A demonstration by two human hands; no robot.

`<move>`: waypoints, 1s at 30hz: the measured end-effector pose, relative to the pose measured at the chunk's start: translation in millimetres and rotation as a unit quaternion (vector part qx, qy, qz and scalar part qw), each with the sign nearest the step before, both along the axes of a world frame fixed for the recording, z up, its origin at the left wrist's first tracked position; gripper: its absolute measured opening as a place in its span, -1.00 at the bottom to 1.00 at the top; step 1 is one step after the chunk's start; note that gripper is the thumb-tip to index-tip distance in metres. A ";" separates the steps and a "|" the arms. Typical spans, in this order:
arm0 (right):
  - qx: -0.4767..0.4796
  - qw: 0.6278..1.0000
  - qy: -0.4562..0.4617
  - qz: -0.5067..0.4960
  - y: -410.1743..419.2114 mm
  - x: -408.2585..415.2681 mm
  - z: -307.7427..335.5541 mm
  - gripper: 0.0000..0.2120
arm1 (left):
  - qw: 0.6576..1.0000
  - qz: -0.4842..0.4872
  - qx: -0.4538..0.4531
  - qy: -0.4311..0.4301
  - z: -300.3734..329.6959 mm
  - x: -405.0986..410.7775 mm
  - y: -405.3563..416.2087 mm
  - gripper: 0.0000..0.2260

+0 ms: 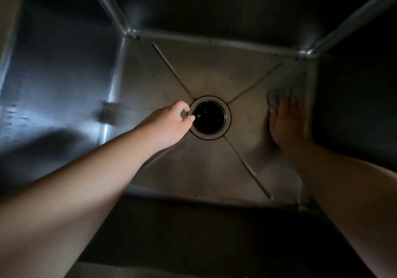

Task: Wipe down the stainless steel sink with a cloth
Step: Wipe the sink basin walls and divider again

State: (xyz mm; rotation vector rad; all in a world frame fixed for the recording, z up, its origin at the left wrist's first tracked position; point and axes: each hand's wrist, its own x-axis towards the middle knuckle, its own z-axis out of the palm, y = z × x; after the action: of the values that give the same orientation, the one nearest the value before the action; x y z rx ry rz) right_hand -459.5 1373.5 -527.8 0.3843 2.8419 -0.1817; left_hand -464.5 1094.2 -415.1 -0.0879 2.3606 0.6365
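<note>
The deep square stainless steel sink (214,69) fills the view, w/ four diagonal creases running to the centre. Its floor is where the work is; walls are dark, so hard to judge how clean they are.

Right hand (285,120) lies flat on the floor near the right wall, fingers straight, pressing a small pale grey cloth (276,98) that peeks out beyond the fingertips. No curl round it, palm just pins it down. To wipe well, I'd keep the palm weight even and sweep along the wall seam, then inward toward the drain, overlapping passes.

Left hand (171,123) reaches to the left edge of the round chrome-rimmed drain opening (209,117); thumb and forefinger look pinched at the rim. Whether they hold anything, can't tell: too dark.

In the way: left arm crosses the floor's left half, so that part waits. Dark specks (225,41) dot the back seam. A blurred metal fitting (108,112) sits on the left wall.
</note>
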 end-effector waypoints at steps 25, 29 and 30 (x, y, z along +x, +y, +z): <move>-0.087 0.978 0.025 0.189 -53.8 22.9 -3.1 -0.59 | 0.995 0.078 0.057 -0.009 7.2 -28.9 -18.3 -0.69; -0.003 1.000 0.010 -0.015 2.9 16.7 -2.5 -0.59 | 0.997 0.077 0.013 0.005 7.2 -29.1 -40.8 -0.76; -0.003 0.998 0.006 -0.056 4.4 23.0 0.3 -0.57 | 0.997 0.073 -0.002 0.004 7.9 -27.7 -46.5 -0.80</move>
State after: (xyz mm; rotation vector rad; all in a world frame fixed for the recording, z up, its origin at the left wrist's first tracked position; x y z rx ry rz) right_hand -436.4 1377.9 -527.5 0.5425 2.8321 -0.2147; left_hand -492.1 1047.6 -407.2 -0.2611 2.3786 0.7038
